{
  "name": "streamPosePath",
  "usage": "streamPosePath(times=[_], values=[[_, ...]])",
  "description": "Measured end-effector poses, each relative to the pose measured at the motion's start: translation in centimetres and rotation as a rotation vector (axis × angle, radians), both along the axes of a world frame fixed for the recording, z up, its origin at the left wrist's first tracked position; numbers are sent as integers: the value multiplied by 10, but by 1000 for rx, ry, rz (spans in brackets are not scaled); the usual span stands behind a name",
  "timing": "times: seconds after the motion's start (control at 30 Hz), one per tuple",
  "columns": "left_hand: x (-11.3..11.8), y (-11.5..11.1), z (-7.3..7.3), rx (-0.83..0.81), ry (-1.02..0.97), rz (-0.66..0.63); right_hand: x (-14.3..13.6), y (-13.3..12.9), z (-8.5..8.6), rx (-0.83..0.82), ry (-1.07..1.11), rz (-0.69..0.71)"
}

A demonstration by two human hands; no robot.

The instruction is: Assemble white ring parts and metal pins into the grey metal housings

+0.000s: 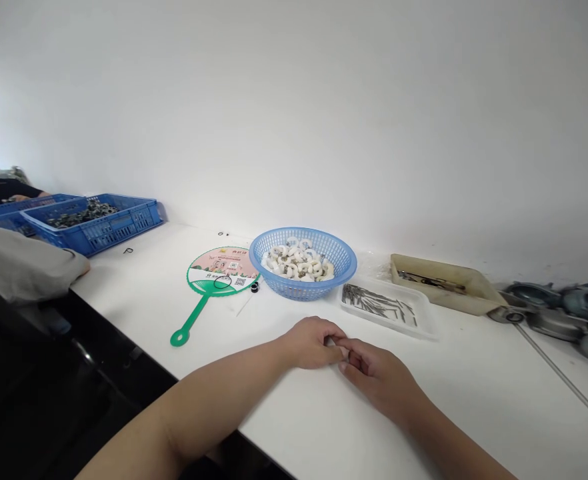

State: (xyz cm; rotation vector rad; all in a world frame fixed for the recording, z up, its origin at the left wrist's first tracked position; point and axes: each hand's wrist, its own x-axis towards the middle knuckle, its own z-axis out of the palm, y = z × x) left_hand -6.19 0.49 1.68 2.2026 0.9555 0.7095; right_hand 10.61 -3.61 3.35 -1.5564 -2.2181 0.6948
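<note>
My left hand [314, 343] and my right hand [381, 377] meet over the white table, their curled fingertips touching. Whatever they may pinch between them is hidden by the fingers. Just beyond them stands a blue plastic basket [301, 290] with white ring-shaped parts [317, 267] heaped inside, some showing bits of metal. A shallow white tray [427, 327] of thin metal pins [374, 301] lies ahead of my right hand.
Left of the basket lie a green-handled fan [194, 320] and a small black ring-shaped part [255, 287]. Behind the tray is a beige bin [447, 303]; grey metal castings [557, 323] sit far right. Blue crates [119, 230] and a person's grey sleeve [19, 260] are at left.
</note>
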Motion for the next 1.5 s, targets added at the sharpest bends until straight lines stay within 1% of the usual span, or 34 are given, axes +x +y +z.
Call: streamPosePath(times=[0.2, 0.4, 0.57, 0.77, 1.07, 1.23, 1.5], values=[[0, 0, -2, -1, -35, -3, -1, 0, 0, 0, -1, -4], [0, 2, -5, 6, -58, 4, -4, -3, 2, 39, 31, -32], [1, 2, -3, 7, -51, 6, -4, -4, 3, 44, 28, -34], [1, 0, -1, 6, -8, 4, -3, -2, 0, 53, 38, -33], [0, 0, -2, 1, -50, 7, -3, -2, 2, 17, 23, -28], [0, 0, -2, -9, -52, 3, -1, 0, 1, 0, 27, -6], [0, 2, -4, 2, -61, 2, -1, 0, -1, 34, 15, -16]])
